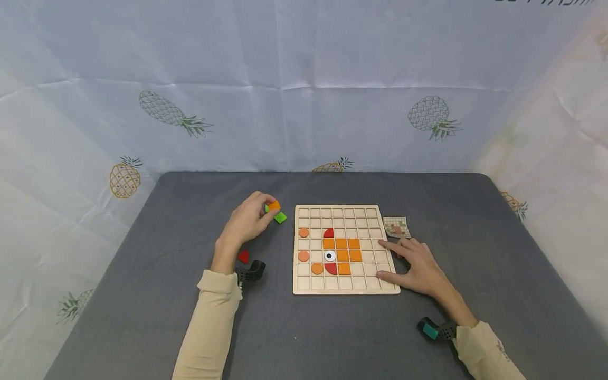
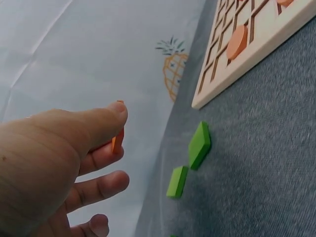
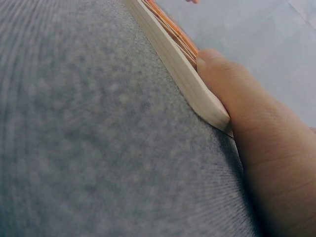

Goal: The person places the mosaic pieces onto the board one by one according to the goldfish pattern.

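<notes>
Above the table, left of the board, my left hand [image 1: 246, 218] pinches an orange square tile [image 1: 274, 205] between thumb and forefinger; the left wrist view shows the tile [image 2: 118, 141] edge-on. Green tiles [image 1: 281, 217] lie on the table under that hand. A wooden grid board [image 1: 344, 285] holds several orange square tiles [image 1: 342, 255], round orange discs [image 1: 303, 256], two red quarter-round pieces [image 1: 331, 268] and a white eye disc [image 1: 330, 256]. My right hand [image 1: 420, 266] rests at the board's right edge, thumb and forefinger spread over it. In the right wrist view, its thumb [image 3: 237, 89] touches the rim.
A small patterned card [image 1: 397, 226] lies beyond the right hand, against the board's right side. One red piece [image 1: 244, 256] is on the grey table [image 1: 294, 338] near the left wrist. Behind the table hangs a pineapple-print cloth [image 1: 294, 126].
</notes>
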{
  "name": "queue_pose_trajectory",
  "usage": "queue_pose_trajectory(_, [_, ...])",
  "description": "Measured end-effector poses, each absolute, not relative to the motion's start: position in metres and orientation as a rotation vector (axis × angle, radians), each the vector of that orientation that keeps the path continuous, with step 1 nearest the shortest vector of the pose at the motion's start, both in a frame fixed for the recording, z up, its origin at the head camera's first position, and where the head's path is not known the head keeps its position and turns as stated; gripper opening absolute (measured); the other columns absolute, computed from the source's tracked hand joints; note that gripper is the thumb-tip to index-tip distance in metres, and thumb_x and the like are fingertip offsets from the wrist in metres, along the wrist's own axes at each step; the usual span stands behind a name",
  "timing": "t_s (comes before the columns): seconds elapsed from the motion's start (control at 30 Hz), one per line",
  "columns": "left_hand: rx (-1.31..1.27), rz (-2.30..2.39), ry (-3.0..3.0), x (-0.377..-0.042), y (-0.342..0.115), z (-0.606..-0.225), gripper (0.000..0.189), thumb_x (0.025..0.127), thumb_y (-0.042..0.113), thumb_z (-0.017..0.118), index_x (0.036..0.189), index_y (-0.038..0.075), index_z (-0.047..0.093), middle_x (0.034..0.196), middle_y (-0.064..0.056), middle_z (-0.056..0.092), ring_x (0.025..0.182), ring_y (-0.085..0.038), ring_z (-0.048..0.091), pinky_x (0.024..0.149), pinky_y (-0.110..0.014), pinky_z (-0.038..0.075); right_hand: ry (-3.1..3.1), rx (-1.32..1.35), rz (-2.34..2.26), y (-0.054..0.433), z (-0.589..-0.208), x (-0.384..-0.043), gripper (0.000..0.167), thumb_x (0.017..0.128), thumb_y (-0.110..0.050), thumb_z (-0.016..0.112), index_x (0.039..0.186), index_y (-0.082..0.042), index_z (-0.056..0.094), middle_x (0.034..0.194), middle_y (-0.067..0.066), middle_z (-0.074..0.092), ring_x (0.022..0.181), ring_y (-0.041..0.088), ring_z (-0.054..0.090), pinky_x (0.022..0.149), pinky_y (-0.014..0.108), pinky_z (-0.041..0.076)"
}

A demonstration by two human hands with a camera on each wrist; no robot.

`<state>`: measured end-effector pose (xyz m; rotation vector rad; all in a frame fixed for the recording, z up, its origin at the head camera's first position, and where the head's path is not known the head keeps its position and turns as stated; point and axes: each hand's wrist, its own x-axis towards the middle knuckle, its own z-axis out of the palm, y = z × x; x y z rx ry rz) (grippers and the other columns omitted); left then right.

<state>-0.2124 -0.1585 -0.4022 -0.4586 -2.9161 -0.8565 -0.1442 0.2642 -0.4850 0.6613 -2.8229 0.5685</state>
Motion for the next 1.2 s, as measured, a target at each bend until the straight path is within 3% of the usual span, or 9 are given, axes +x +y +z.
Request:
queue_pose_trajectory(0.23, [-0.507, -0.884, -2.918, -0.209, -0.146, -0.399, 0.03, 0.101, 0.029, 0.065, 0.125, 0.01, 0.067, 0.123, -0.01, 0.064, 0.1, -0.027, 0.067, 0.082, -0.044, 0.056, -2.842, 0.655, 0.585, 0.265, -0.484, -0.144, 0.079, 0.075, -0.055, 0.085, 0.143, -0.021, 0.062, 0.106, 0.004, 0.063, 0.09, 0.015, 0.047, 0.078, 0.035, 0.026])
queue_pose_trajectory(0.53, [-0.591, -0.87, -2.906, -0.205, -0.129, -0.394, 0.028, 0.102, 0.028, 0.065, 0.124, 0.01, 0.068, 0.121, -0.008, 0.065, 0.102, -0.025, 0.065, 0.084, -0.043, 0.055, -2.821, 0.676, 0.591, 0.264, -0.483, -0.143, 0.08, 0.074, -0.054, 0.085, 0.143, -0.021, 0.061, 0.091, -0.004, 0.053, 0.08, 0.009, 0.033, 0.076, 0.032, 0.02])
queue_pose_trajectory(0.67, [-0.645, -0.841, -2.903, -0.203, -0.12, -0.391, 0.027, 0.101, 0.027, 0.066, 0.122, 0.01, 0.068, 0.119, -0.008, 0.066, 0.105, -0.026, 0.066, 0.086, -0.043, 0.055, -2.825, 0.669, 0.581, 0.264, -0.483, -0.143, 0.079, 0.074, -0.053, 0.086, 0.142, -0.021, 0.062, 0.088, -0.005, 0.049, 0.08, 0.01, 0.033, 0.076, 0.032, 0.019])
queue_pose_trajectory(0.9, [-0.722, -0.826, -2.928, -0.201, -0.101, -0.386, 0.03, 0.1, 0.026, 0.068, 0.124, 0.009, 0.069, 0.12, -0.007, 0.067, 0.092, -0.02, 0.063, 0.076, -0.034, 0.054, -2.81, 0.677, 0.589, 0.264, -0.483, -0.144, 0.079, 0.074, -0.053, 0.086, 0.143, -0.021, 0.062, 0.086, -0.006, 0.048, 0.08, 0.009, 0.032, 0.076, 0.032, 0.018])
queue_pose_trajectory(1.2, [-0.877, -0.888, -2.937, -0.196, -0.071, -0.378, 0.03, 0.1, 0.029, 0.067, 0.124, 0.01, 0.069, 0.121, -0.004, 0.067, 0.102, -0.02, 0.065, 0.087, -0.037, 0.055, -2.83, 0.669, 0.565, 0.263, -0.482, -0.142, 0.08, 0.074, -0.056, 0.085, 0.142, -0.021, 0.062, 0.091, -0.003, 0.054, 0.085, 0.012, 0.04, 0.076, 0.033, 0.021])
